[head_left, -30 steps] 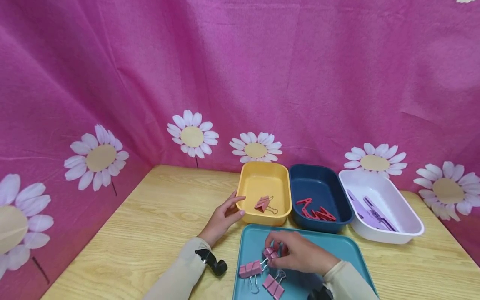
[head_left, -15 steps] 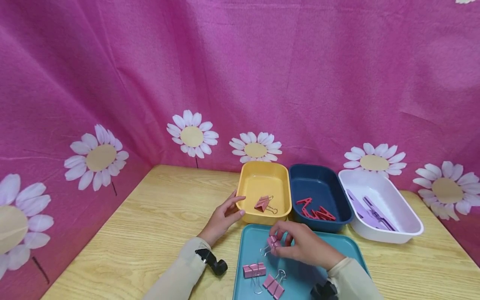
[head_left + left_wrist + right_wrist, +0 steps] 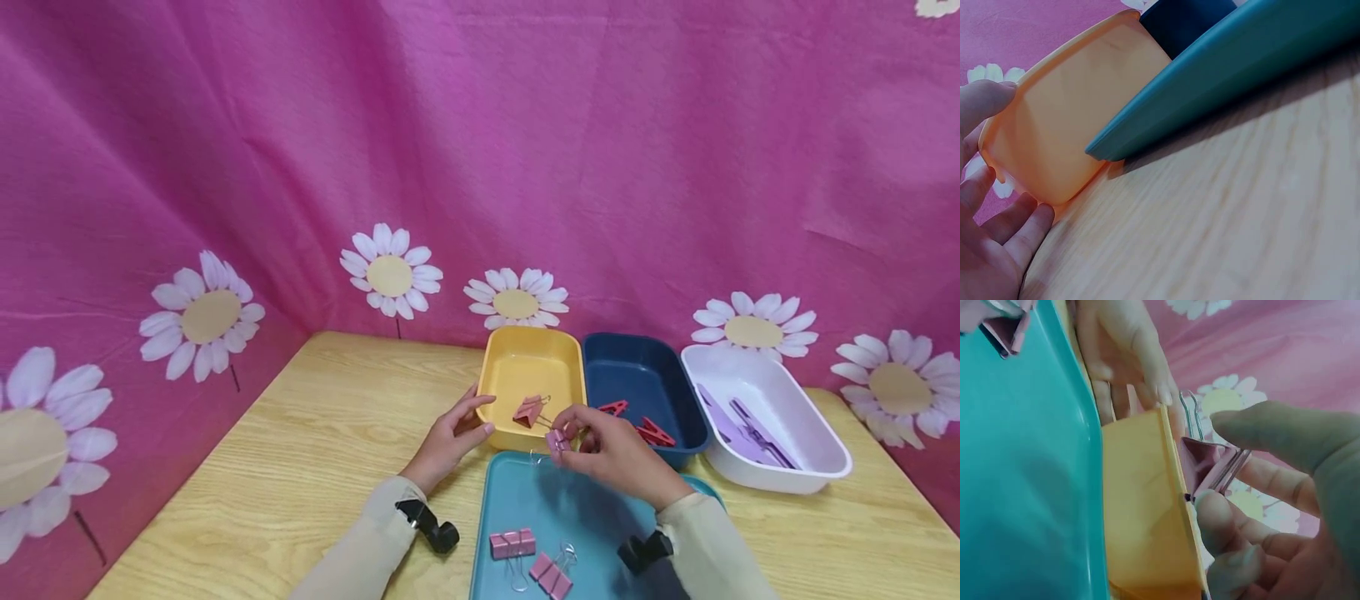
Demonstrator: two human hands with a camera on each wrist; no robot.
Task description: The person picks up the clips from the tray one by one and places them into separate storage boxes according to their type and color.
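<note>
My right hand (image 3: 618, 450) pinches a pink binder clip (image 3: 557, 442) between thumb and fingers, right at the front rim of the yellow bin (image 3: 525, 371). In the right wrist view the clip (image 3: 1204, 464) overlaps the bin's edge, its wire handles sticking out. My left hand (image 3: 450, 437) touches the bin's left front corner, fingers fairly straight; the left wrist view shows the thumb at the rim and other fingertips along the wall. Another pinkish-red binder clip (image 3: 528, 411) lies inside this bin. Two pink binder clips, one (image 3: 512, 544) left of the other (image 3: 551, 575), lie on the teal tray (image 3: 592, 517).
Right of the yellow bin stands a navy bin (image 3: 637, 375) with red pegs (image 3: 655, 432), partly hidden by my right hand. Beyond it is a white bin (image 3: 780, 396) holding slim purple items (image 3: 761, 433). A pink flowered cloth (image 3: 600, 167) hangs behind the wooden table (image 3: 315, 450).
My right hand has lifted the pink binder clip off the tray and carried it up and away to the yellow bin's front rim. My left hand stays at the bin's corner.
</note>
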